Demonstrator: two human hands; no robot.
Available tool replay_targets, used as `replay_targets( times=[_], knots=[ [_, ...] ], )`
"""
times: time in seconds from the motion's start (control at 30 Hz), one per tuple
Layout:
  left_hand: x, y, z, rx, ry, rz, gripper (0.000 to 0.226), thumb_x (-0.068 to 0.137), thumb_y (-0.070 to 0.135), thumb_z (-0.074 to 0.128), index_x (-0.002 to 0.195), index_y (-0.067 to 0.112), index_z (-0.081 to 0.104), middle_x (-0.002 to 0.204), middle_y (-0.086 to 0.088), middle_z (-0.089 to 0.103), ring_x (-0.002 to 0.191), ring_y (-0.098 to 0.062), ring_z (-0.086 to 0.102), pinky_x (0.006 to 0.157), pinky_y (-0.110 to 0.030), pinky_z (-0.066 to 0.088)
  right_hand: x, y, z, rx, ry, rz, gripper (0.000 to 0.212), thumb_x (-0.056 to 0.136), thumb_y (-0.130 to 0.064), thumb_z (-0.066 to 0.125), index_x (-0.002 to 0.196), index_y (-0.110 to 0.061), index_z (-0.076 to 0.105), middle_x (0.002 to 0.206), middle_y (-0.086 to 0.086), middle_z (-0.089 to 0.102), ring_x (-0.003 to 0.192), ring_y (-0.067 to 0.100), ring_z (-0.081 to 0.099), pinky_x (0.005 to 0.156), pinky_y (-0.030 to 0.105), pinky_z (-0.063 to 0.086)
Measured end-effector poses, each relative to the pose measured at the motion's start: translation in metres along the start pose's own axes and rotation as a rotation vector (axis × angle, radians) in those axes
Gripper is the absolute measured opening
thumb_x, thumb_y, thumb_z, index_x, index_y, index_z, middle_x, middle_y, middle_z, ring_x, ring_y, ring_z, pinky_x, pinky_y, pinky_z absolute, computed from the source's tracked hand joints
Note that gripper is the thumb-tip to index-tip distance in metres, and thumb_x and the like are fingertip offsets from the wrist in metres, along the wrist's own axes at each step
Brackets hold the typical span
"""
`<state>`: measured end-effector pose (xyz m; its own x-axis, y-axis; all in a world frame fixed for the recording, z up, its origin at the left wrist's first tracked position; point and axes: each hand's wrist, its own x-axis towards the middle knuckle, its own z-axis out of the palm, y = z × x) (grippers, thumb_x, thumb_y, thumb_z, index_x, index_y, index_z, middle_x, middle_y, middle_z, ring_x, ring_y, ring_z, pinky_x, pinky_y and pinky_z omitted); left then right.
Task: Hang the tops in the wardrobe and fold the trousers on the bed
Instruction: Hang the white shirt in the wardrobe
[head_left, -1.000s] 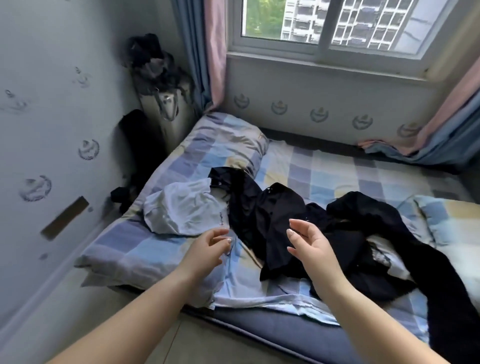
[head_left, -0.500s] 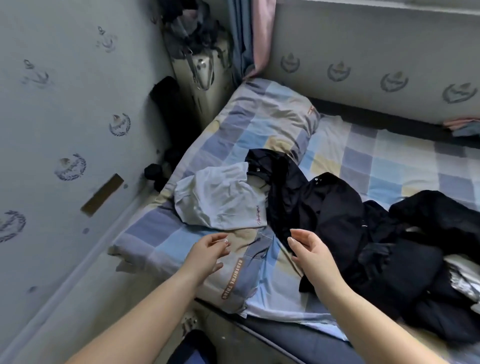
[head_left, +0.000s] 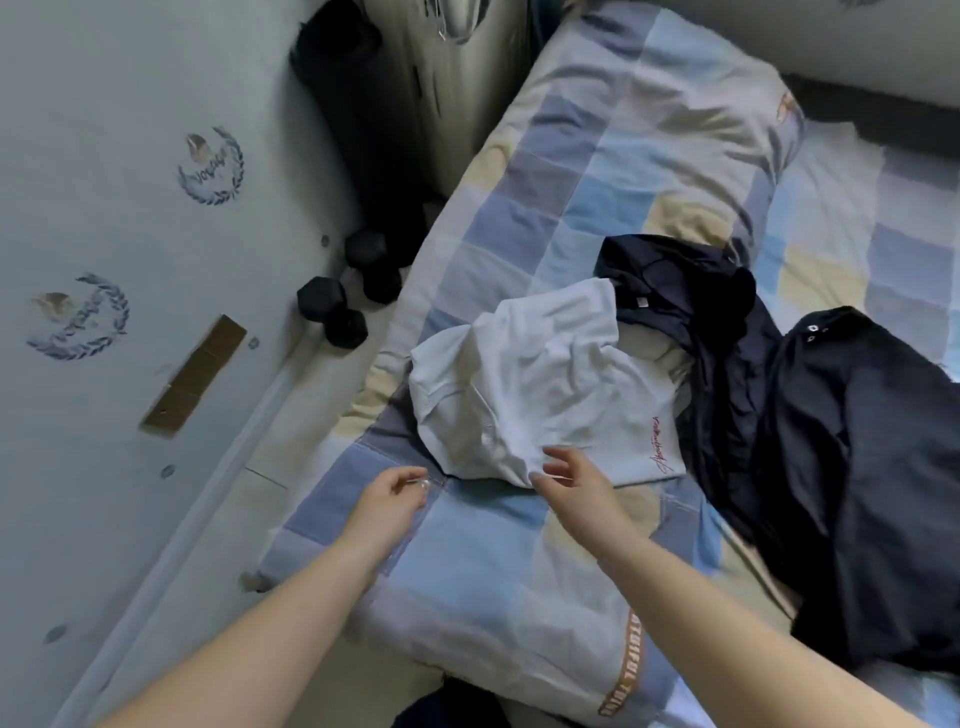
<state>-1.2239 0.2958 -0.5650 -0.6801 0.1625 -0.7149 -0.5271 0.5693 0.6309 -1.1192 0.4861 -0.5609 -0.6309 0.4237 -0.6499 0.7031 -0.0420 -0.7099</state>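
Your bed (head_left: 597, 171) runs away from you under a checked quilt (head_left: 483, 561) lettered "…UTIFUL THING", partly cut off. Dark clothes (head_left: 857, 467) are heaped right, running out of frame. The white top (head_left: 519, 395) lies crumpled at centre, red script unreadable. Your right hand (head_left: 566, 480), fingers loosely spread, touches its near edge; your left hand (head_left: 392, 501) hovers half-curled, empty.

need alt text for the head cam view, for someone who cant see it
Seen from above, a person's left hand and right hand reach, holding nothing, toward the near edge of a crumpled white top on a checked blue quilt. Dark clothes lie heaped to its right, and black dumbbells sit on the floor by the wall.
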Motion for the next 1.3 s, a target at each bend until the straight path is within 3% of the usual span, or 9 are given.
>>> replay_targets(
  times=[0.17, 0.37, 0.43, 0.5, 0.63, 0.7, 0.77, 0.93, 1.3],
  knots=[
    [0.106, -0.016, -0.007, -0.019, 0.128, 0.080, 0.021, 0.092, 0.011, 0.057, 0.113, 0.017, 0.058, 0.108, -0.001, 0.062, 0.080, -0.006, 0.056, 0.069, -0.018, 0.045, 0.088, 0.010, 0.060, -0.190, 0.065, -0.003, 0.064, 0.086, -0.033, 0.063, 0.143, -0.022, 0.035, 0.139, 0.004, 0.045, 0.125, 0.017, 0.045, 0.100, 0.029, 0.038],
    [0.189, -0.025, 0.008, 0.155, 0.055, 0.265, 0.072, 0.084, 0.007, 0.065, 0.147, 0.018, 0.030, 0.144, -0.006, 0.040, 0.126, -0.017, 0.045, 0.109, -0.035, 0.035, 0.148, 0.041, 0.104, -0.287, 0.145, 0.040, 0.083, 0.086, -0.036, 0.063, 0.151, -0.024, 0.012, 0.139, 0.009, 0.037, 0.126, 0.023, 0.041, 0.093, 0.028, 0.034],
    [0.210, -0.026, 0.015, 0.255, 0.023, 0.338, 0.079, 0.082, 0.005, 0.065, 0.149, 0.022, 0.025, 0.148, -0.006, 0.035, 0.133, -0.018, 0.038, 0.113, -0.026, 0.026, 0.161, 0.047, 0.110, -0.305, 0.195, 0.034, 0.075, 0.087, -0.027, 0.059, 0.150, -0.026, 0.016, 0.133, 0.009, 0.042, 0.117, 0.024, 0.047, 0.092, 0.033, 0.040],
    [0.220, -0.026, 0.022, 0.365, 0.032, 0.370, 0.082, 0.083, 0.007, 0.065, 0.150, 0.025, 0.023, 0.146, -0.006, 0.035, 0.131, -0.015, 0.037, 0.099, -0.008, 0.018, 0.165, 0.054, 0.111, -0.270, 0.243, 0.031, 0.071, 0.087, -0.016, 0.052, 0.148, -0.028, 0.018, 0.130, 0.008, 0.044, 0.107, 0.025, 0.051, 0.084, 0.033, 0.043],
    [0.227, -0.020, 0.026, 0.387, 0.086, 0.419, 0.051, 0.085, 0.015, 0.064, 0.134, 0.020, 0.051, 0.128, -0.002, 0.057, 0.117, -0.021, 0.052, 0.087, -0.020, 0.035, 0.159, 0.063, 0.103, -0.164, 0.348, -0.038, 0.069, 0.087, -0.008, 0.042, 0.148, -0.033, 0.020, 0.128, -0.004, 0.051, 0.104, 0.021, 0.052, 0.078, 0.028, 0.036],
    [0.221, -0.011, 0.021, 0.331, 0.131, 0.435, 0.016, 0.086, 0.015, 0.062, 0.100, 0.020, 0.067, 0.094, 0.000, 0.066, 0.091, -0.022, 0.060, 0.069, -0.026, 0.040, 0.152, 0.062, 0.093, -0.154, 0.384, -0.052, 0.060, 0.090, -0.011, 0.040, 0.144, -0.034, 0.032, 0.113, -0.012, 0.055, 0.100, 0.018, 0.054, 0.075, 0.028, 0.037],
    [0.211, -0.002, 0.014, 0.273, 0.161, 0.435, 0.015, 0.084, 0.011, 0.058, 0.077, 0.022, 0.064, 0.072, 0.002, 0.062, 0.071, -0.020, 0.055, 0.057, -0.028, 0.038, 0.141, 0.060, 0.077, -0.087, 0.431, -0.031, 0.042, 0.092, -0.016, 0.040, 0.128, -0.037, 0.050, 0.093, -0.017, 0.061, 0.081, 0.009, 0.055, 0.065, 0.022, 0.039],
    [0.159, 0.018, 0.000, 0.271, 0.168, 0.408, 0.012, 0.083, 0.011, 0.061, 0.078, 0.021, 0.066, 0.072, 0.008, 0.062, 0.067, -0.007, 0.053, 0.056, -0.020, 0.039, 0.094, 0.047, 0.030, 0.048, 0.548, -0.061, 0.025, 0.092, -0.020, 0.043, 0.089, -0.038, 0.059, 0.080, -0.016, 0.061, 0.075, -0.005, 0.053, 0.060, 0.011, 0.037],
    [-0.030, 0.043, 0.012, 0.169, -0.112, 0.586, 0.025, 0.073, 0.028, 0.081, 0.087, 0.043, 0.067, 0.086, 0.010, 0.067, 0.075, -0.006, 0.058, 0.068, -0.016, 0.046, -0.082, 0.027, -0.101, 0.127, 0.719, -0.215, 0.016, 0.088, -0.024, 0.056, 0.075, -0.029, 0.064, 0.074, -0.012, 0.064, 0.070, 0.000, 0.055, 0.062, 0.023, 0.042]
  ],
)
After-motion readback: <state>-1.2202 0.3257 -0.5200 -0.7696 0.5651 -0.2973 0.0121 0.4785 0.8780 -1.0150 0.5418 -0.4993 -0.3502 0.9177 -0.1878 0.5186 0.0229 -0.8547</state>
